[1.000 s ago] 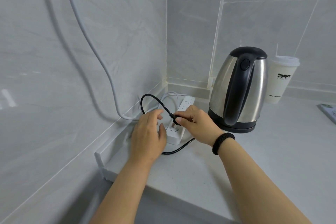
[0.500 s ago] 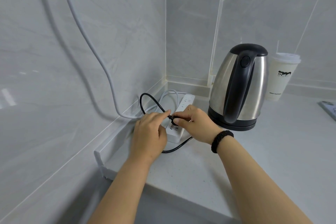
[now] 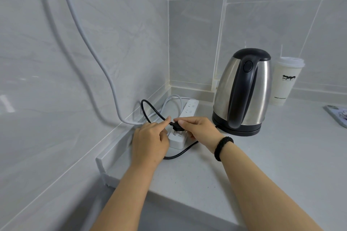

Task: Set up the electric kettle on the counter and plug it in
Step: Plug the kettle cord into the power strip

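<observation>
Right now the kettle stands upright on its black base on the counter, close to the tiled corner, so what remains is the plug at the end of its black cord. The right hand pinches the plug between thumb and fingertips, its metal prongs pointing down just above the near socket of the white power strip; the prongs look not yet seated. The left hand has its fingers curled, with the forefinger and thumb touching the cord right behind the plug, and it lies against the strip's near end; whether it truly grips the strip I cannot tell. The plug is small, hard and light, best held by its moulded body, never by the prongs. The cord is springy and loops up behind the strip, so it will likely tug the plug sideways; a hold close behind the plug tames that. The strip is light plastic on a smooth counter and will probably slide under a push, so it wants steadying. A paper cup stands behind the kettle, a phone at the right edge.
</observation>
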`<state>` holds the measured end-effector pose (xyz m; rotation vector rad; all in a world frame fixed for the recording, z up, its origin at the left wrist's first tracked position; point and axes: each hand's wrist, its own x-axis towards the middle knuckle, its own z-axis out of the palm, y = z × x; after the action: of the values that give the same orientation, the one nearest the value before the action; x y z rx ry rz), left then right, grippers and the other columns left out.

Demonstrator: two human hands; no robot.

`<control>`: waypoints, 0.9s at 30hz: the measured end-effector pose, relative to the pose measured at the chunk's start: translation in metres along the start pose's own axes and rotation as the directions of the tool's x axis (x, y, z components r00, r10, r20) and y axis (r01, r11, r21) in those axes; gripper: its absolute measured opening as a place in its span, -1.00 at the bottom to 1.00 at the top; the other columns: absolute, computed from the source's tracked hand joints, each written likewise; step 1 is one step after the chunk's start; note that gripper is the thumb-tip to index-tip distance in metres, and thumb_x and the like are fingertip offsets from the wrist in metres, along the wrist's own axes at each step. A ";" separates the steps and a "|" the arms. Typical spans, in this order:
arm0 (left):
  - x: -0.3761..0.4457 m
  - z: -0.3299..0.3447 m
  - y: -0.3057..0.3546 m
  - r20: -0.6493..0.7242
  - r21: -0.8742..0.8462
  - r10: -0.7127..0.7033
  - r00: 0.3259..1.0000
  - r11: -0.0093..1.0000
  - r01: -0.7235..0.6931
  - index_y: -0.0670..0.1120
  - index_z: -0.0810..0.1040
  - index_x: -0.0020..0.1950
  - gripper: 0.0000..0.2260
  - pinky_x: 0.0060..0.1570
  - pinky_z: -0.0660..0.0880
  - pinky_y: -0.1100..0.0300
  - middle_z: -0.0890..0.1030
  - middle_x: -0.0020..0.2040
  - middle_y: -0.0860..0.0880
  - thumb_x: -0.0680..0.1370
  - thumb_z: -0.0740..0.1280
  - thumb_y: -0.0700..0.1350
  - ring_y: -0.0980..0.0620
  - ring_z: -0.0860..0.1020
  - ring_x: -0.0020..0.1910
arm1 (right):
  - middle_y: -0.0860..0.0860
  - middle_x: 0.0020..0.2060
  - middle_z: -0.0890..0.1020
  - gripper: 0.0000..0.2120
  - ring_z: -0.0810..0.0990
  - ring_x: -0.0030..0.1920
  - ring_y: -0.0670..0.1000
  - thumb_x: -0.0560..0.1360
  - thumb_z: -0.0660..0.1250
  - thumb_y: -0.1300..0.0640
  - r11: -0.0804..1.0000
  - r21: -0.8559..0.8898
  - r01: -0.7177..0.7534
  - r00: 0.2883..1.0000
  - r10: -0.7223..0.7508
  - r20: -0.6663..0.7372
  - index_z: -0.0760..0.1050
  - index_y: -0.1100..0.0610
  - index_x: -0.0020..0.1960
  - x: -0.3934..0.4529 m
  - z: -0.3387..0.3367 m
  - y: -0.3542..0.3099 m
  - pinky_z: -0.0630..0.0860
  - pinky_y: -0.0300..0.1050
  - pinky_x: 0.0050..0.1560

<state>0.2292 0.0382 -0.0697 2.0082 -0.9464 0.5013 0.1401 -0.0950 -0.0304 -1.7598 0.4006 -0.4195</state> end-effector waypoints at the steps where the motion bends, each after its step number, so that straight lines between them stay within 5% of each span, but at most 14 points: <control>1: 0.000 0.000 0.001 0.005 0.005 -0.001 1.000 1.000 0.001 0.05 0.61 0.23 -0.55 -0.07 0.53 -0.09 0.67 -0.24 0.05 0.43 0.16 -0.22 -0.05 0.58 -0.15 | -0.11 -0.22 0.63 -0.76 0.50 -0.46 -0.35 0.57 0.28 0.20 1.000 0.021 -0.009 1.000 0.009 -0.007 0.59 0.20 0.19 0.000 0.000 -0.001 0.37 -0.52 -0.37; 13: 0.000 -0.001 0.004 0.072 0.043 -0.068 0.995 0.997 0.065 0.07 0.57 0.28 -0.54 -0.02 0.52 -0.12 0.67 -0.21 0.03 0.45 0.24 -0.28 -0.07 0.57 -0.07 | -0.14 -0.24 0.62 -0.76 0.48 -0.46 -0.38 0.59 0.25 0.16 1.000 0.019 0.001 0.999 0.000 -0.052 0.61 0.20 0.17 0.004 0.007 0.007 0.36 -0.53 -0.38; 17: -0.001 -0.002 0.008 0.041 0.017 -0.141 0.989 0.990 0.140 0.06 0.63 0.20 -0.60 0.01 0.52 -0.08 0.70 -0.12 -0.01 0.47 0.25 -0.28 -0.07 0.59 -0.06 | -0.01 -0.01 0.69 -0.80 0.60 -0.12 -0.30 0.56 0.30 0.17 0.999 0.041 0.011 0.999 -0.010 -0.038 0.63 0.17 0.12 0.007 0.008 0.010 0.46 -0.53 -0.09; 21: 0.000 0.002 0.003 0.036 0.050 -0.164 0.986 0.985 0.162 0.06 0.65 0.13 -0.66 0.04 0.51 -0.03 0.69 -0.02 -0.01 0.49 0.24 -0.25 -0.08 0.58 0.01 | -0.02 -0.03 0.70 -0.82 0.63 0.05 -0.14 0.53 0.34 0.18 0.999 0.034 -0.001 1.000 0.002 -0.030 0.64 0.15 0.10 0.008 0.009 0.011 0.47 -0.44 0.05; 25: 0.001 0.001 0.004 0.049 0.050 -0.159 0.986 0.986 0.156 0.04 0.65 0.14 -0.66 0.06 0.50 -0.05 0.69 0.00 -0.02 0.49 0.24 -0.26 -0.08 0.57 0.03 | -0.03 -0.05 0.71 -0.83 0.63 0.00 -0.17 0.53 0.35 0.17 1.000 0.024 -0.019 0.999 0.020 -0.034 0.66 0.12 0.07 0.008 0.008 0.009 0.46 -0.38 0.06; 27: 0.000 0.000 0.004 0.055 0.044 -0.146 0.988 0.989 0.144 0.04 0.64 0.16 -0.65 0.07 0.49 -0.05 0.69 -0.01 -0.01 0.49 0.24 -0.26 -0.07 0.57 0.04 | -0.05 -0.08 0.70 -0.82 0.58 -0.24 -0.32 0.54 0.34 0.17 0.999 0.015 -0.033 0.999 0.033 -0.033 0.65 0.12 0.09 0.006 0.007 0.007 0.44 -0.44 -0.13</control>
<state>0.2257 0.0367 -0.0676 2.1192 -0.8231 0.3866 0.1485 -0.0935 -0.0381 -1.7321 0.4488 -0.4277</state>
